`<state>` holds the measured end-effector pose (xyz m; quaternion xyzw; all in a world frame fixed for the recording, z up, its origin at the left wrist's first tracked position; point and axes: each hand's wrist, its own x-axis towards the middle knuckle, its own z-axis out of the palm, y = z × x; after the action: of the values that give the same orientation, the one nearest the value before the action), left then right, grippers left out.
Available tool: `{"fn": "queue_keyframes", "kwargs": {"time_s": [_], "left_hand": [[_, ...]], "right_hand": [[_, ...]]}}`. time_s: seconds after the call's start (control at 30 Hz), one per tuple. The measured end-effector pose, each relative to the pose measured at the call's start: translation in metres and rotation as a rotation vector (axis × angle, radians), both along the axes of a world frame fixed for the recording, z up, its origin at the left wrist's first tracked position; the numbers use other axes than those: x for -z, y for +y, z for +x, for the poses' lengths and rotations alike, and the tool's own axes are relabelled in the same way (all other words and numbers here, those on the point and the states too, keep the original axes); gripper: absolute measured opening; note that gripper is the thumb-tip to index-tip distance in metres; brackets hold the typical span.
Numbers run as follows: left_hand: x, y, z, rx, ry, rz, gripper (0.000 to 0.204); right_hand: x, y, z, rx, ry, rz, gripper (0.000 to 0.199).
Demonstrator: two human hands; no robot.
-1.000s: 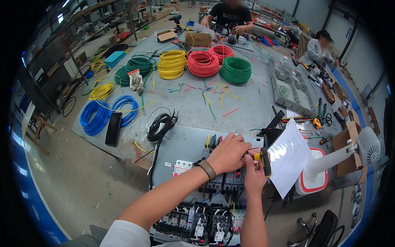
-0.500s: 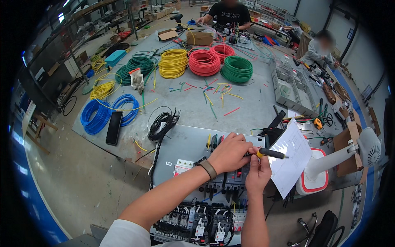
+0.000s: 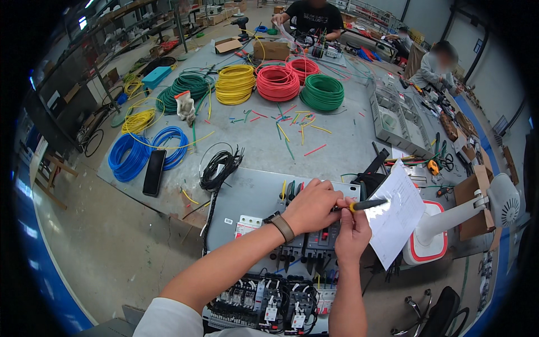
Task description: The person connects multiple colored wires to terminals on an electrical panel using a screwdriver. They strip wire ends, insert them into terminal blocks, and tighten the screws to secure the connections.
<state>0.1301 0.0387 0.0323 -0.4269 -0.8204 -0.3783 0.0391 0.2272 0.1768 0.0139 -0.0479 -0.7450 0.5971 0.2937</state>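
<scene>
Over the grey metal panel (image 3: 247,196), my hands meet at its upper right. My right hand (image 3: 352,236) is closed around a screwdriver (image 3: 368,205) with a black and yellow handle, which points out to the right. My left hand (image 3: 311,208), with a watch (image 3: 281,227) on its wrist, lies palm down with bent fingers gathered by the screwdriver's yellow end. What these fingers hold is hidden. Beneath the hands sit black circuit breakers (image 3: 320,241) with red switches. A small white breaker (image 3: 247,226) is left of them, and wired contactors (image 3: 272,306) fill the near part.
A printed sheet (image 3: 396,216) leans beside my right hand, before a white fan (image 3: 432,230). Black wire (image 3: 220,168), a phone (image 3: 154,173) and blue coils (image 3: 128,157) lie left. Yellow (image 3: 234,85), red (image 3: 277,84) and green coils (image 3: 322,92) stand farther back. Co-workers sit beyond.
The screwdriver's black end has swung slightly upward in my right hand. My left hand stays almost in place. The far co-worker's hand has shifted a little.
</scene>
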Motion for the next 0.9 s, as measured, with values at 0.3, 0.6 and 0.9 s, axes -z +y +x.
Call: {"fn": "queue_keyframes", "kwargs": {"time_s": [0.3,0.6,0.9], "left_hand": [[0.003,0.001,0.000,-0.020,0.074,0.041,0.017],[0.007,0.002,-0.001,-0.020,0.038,0.006,0.015],[0.013,0.001,-0.005,-0.032,-0.002,-0.008,0.020]], "right_hand": [[0.007,0.006,-0.002,0.031,0.018,0.085,0.019],[0.012,0.006,-0.003,-0.005,-0.034,-0.003,0.016],[-0.004,0.002,-0.004,0.033,-0.021,0.287,0.016]]}}
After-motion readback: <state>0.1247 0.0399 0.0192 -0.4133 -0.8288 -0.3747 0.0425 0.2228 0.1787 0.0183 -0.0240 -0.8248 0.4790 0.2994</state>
